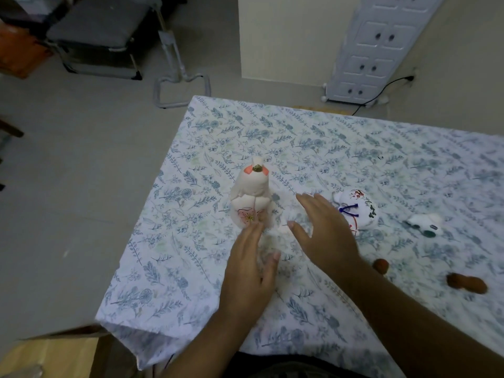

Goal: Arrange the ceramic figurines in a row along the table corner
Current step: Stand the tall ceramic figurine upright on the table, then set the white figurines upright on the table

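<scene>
Our left hand touches the tall white figurine at the frame's middle, fingers straight, not gripping. Our right hand hovers spread beside it. We should steady its base before sliding it toward the table corner.

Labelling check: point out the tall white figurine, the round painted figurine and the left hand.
tall white figurine [251, 190]: head view, upper body.
round painted figurine [360, 204]: head view, painted top.
left hand [249, 271]: head view, back of hand.
</scene>
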